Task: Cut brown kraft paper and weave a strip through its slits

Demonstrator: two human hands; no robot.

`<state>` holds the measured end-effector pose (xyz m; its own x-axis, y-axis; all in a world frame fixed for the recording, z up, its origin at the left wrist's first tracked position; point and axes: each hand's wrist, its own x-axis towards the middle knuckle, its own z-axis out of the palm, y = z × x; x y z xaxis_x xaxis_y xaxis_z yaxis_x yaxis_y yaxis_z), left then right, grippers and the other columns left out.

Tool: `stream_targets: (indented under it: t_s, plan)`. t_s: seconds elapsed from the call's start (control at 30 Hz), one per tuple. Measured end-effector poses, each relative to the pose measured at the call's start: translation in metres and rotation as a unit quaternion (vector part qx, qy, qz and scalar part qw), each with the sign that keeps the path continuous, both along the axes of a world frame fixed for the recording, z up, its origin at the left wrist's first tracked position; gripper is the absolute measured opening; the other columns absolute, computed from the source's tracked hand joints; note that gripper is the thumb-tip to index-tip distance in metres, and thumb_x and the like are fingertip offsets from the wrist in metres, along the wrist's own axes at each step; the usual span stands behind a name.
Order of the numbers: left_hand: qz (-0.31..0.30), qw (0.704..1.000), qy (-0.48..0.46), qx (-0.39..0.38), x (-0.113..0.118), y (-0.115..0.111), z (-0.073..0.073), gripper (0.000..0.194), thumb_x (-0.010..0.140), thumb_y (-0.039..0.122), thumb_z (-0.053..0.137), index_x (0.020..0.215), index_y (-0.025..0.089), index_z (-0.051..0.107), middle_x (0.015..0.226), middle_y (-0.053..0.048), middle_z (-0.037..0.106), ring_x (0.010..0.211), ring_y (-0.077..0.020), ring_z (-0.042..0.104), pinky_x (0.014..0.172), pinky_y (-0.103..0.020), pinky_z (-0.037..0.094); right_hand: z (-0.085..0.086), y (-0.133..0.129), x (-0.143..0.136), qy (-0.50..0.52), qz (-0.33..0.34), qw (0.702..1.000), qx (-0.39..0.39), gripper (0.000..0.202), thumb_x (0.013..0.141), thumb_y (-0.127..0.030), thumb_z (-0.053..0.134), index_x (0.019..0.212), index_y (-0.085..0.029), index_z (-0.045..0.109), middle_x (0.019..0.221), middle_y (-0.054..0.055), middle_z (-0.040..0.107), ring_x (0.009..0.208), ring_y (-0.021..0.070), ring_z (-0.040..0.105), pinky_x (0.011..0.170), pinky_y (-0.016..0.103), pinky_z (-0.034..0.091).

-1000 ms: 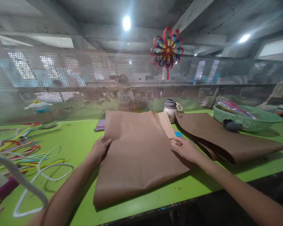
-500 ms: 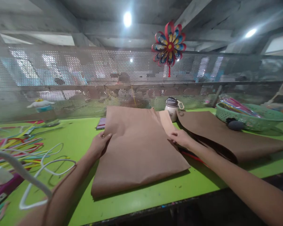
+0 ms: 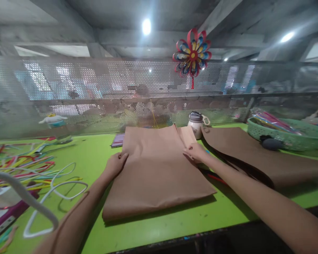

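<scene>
Green tabletop [image 3: 137, 237]; brown paper [image 3: 156, 173] (creased) spans left hand [image 3: 116, 164] to right hand [image 3: 197, 152].

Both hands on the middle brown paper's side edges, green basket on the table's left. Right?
Not the basket: the head view shows the green basket on the right. Left hand and right hand are on the brown paper's side edges.

The held brown sheet [image 3: 156, 173] looks like matt paper, the tabletop [image 3: 137, 231] smooth, the basket [image 3: 294, 141] plastic.
</scene>
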<state>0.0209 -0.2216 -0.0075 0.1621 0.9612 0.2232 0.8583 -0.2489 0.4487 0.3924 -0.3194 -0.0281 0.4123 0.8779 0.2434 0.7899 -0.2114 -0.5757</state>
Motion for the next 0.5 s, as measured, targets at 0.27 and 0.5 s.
stream_targets:
  t_s: [0.27,0.5]
  plan:
    - [0.05,0.996,0.071,0.018,0.001,-0.013,-0.004,0.055,0.086,0.055,0.032,0.104,0.014,0.064,0.094,-0.021,0.07,0.091,-0.0389,0.064,0.073,-0.043,0.045,0.003,0.032,-0.011,-0.1,-0.043,0.994,0.023,0.016,0.079,-0.028,0.06,0.088,-0.016,0.067,0.088,0.01,0.069,0.081,0.0208,0.063,0.064,0.025,0.037]
    - [0.056,0.998,0.036,0.023,0.003,-0.015,-0.006,0.04,0.085,0.046,0.041,0.1,0.017,0.065,0.09,-0.014,0.071,0.088,-0.0314,0.064,0.07,-0.035,0.044,-0.004,0.043,-0.015,-0.127,-0.046,0.991,0.019,0.02,0.087,-0.031,0.055,0.091,-0.015,0.067,0.098,0.009,0.066,0.09,0.0186,0.061,0.078,0.031,0.044]
